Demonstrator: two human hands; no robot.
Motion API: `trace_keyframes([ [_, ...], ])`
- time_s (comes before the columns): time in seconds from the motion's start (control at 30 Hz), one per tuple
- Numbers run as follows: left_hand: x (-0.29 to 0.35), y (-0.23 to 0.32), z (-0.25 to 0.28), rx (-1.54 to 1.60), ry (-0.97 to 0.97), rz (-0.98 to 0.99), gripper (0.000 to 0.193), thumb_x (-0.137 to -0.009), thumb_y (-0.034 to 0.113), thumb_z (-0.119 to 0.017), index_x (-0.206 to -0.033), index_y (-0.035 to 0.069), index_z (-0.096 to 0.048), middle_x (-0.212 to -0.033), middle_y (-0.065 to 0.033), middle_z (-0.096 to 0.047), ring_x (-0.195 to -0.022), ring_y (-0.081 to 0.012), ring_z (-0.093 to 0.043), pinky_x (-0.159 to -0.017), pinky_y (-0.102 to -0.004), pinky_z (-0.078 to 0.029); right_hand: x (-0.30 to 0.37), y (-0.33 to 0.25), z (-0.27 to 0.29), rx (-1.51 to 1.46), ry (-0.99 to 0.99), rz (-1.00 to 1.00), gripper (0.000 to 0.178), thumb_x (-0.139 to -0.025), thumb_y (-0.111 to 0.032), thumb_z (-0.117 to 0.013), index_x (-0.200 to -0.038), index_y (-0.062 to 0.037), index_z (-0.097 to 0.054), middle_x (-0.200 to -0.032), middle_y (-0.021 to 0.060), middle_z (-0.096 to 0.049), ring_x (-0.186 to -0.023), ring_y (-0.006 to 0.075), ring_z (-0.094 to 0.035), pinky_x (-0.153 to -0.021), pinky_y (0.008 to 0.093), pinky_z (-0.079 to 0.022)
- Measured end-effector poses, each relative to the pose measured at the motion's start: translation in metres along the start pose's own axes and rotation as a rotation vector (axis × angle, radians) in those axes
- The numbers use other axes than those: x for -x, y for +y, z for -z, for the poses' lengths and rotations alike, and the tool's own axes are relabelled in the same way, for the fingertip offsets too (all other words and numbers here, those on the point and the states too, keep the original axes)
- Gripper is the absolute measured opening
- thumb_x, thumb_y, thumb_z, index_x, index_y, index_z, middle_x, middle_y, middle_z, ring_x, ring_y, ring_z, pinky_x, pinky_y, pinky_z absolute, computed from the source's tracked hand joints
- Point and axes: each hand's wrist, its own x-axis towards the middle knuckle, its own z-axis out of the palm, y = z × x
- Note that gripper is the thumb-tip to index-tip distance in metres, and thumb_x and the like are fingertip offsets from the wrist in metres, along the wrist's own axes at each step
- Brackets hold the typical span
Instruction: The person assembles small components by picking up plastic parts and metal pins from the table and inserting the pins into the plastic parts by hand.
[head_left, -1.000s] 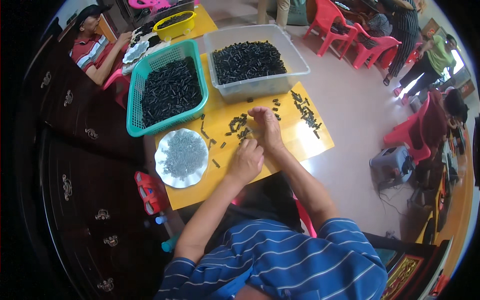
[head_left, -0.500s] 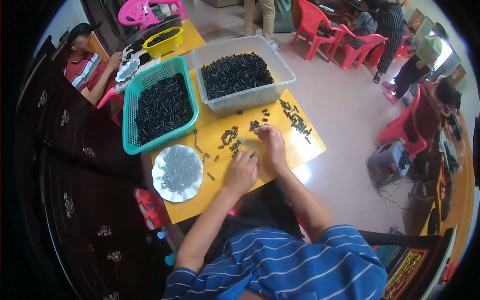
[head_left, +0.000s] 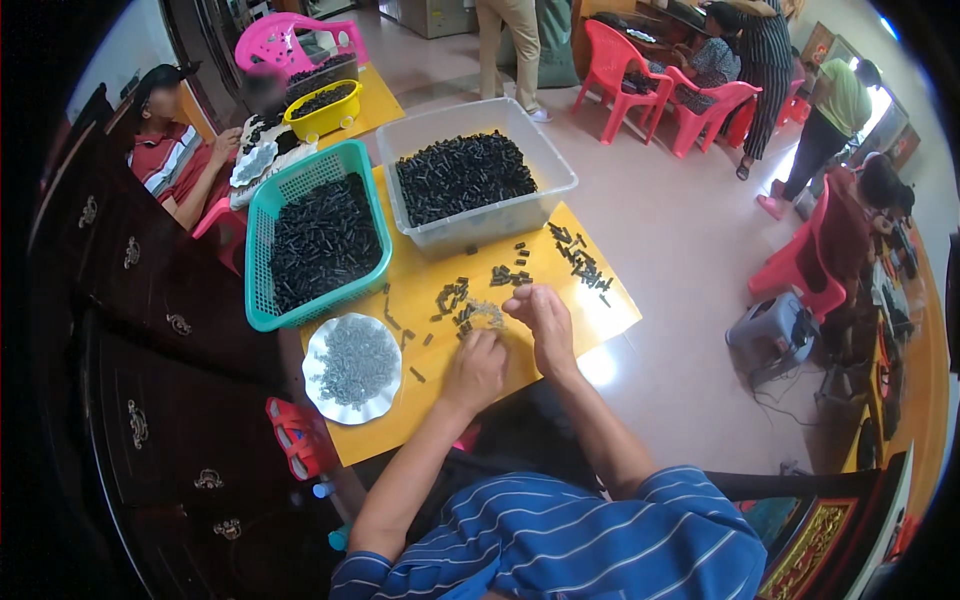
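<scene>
Over the near part of the yellow table (head_left: 425, 415), my left hand (head_left: 478, 372) is curled, its fingertips tucked out of sight. My right hand (head_left: 541, 322) is raised beside it, fingers bent and drawn together; whatever they hold is too small to make out. Just beyond my hands lies a small heap of clear pieces (head_left: 487, 313). Loose short black tubular parts (head_left: 452, 296) surround it, with another cluster of black parts (head_left: 512, 275) behind my right hand. To the left, a white scalloped dish (head_left: 313, 372) is filled with small clear pieces (head_left: 357, 365).
A green basket (head_left: 262, 290) and a translucent bin (head_left: 480, 232), both full of black parts, stand at the back. More black parts (head_left: 582, 265) lie along the right edge. Someone in a red shirt (head_left: 165, 165) sits far left. Dark drawers (head_left: 170, 440) line the left side.
The whole view has shifted, so the table sits lower in it. My left hand has drawn back toward me from the black parts, uncovering more of the clear heap.
</scene>
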Motion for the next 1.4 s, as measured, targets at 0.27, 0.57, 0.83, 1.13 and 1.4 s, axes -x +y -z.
trace_keyframes([
  [0.27, 0.0, 0.003, 0.0, -0.002, 0.009, -0.012, 0.015, -0.088, 0.007, -0.066, -0.102, 0.002, -0.067, -0.111, -0.0166, -0.064, -0.106, -0.0356, -0.062, -0.09, -0.0449, -0.052, 0.007, 0.01, -0.002, -0.062, -0.02, -0.017, 0.037, -0.11, -0.038, -0.049, -0.115, -0.0036, -0.063, -0.099, 0.009, -0.071, -0.098, 0.0179, -0.068, -0.095, 0.0352, -0.054],
  [0.57, 0.006, 0.001, 0.0, -0.016, -0.001, -0.017, 0.018, -0.086, 0.005, -0.067, -0.104, 0.002, -0.067, -0.112, -0.0172, -0.065, -0.106, -0.0351, -0.062, -0.091, -0.0438, -0.053, 0.009, 0.014, -0.003, -0.11, -0.066, -0.06, 0.035, -0.11, -0.035, -0.05, -0.114, -0.0026, -0.063, -0.096, 0.0092, -0.07, -0.096, 0.0193, -0.069, -0.095, 0.0365, -0.055],
  [0.83, 0.006, 0.015, 0.02, -0.008, 0.043, 0.014, 0.016, -0.082, 0.005, -0.071, -0.098, 0.006, -0.069, -0.101, -0.0117, -0.065, -0.098, -0.0318, -0.064, -0.083, -0.0418, -0.053, 0.0, 0.0, 0.018, -0.334, 0.072, -0.078, 0.031, -0.108, -0.033, -0.054, -0.11, -0.004, -0.066, -0.092, 0.0083, -0.071, -0.09, 0.0219, -0.07, -0.092, 0.0388, -0.057],
  [1.13, 0.019, 0.005, 0.035, -0.093, 0.051, 0.161, 0.014, -0.082, 0.007, -0.074, -0.096, 0.007, -0.072, -0.087, -0.0082, -0.066, -0.081, -0.0299, -0.067, -0.073, -0.0418, -0.054, 0.006, -0.007, 0.02, -0.413, 0.075, -0.131, 0.031, -0.109, -0.031, -0.051, -0.109, -0.0032, -0.066, -0.092, 0.0088, -0.072, -0.09, 0.0218, -0.07, -0.093, 0.0402, -0.057],
  [1.4, 0.01, -0.007, 0.037, -0.134, 0.138, 0.33, 0.013, -0.083, 0.012, -0.077, -0.094, 0.007, -0.072, -0.09, -0.0086, -0.069, -0.084, -0.0312, -0.069, -0.073, -0.0417, -0.056, 0.004, -0.007, 0.024, -0.43, 0.082, -0.121, 0.032, -0.11, -0.03, -0.048, -0.11, -0.0023, -0.064, -0.093, 0.0089, -0.071, -0.09, 0.022, -0.07, -0.092, 0.0397, -0.057],
])
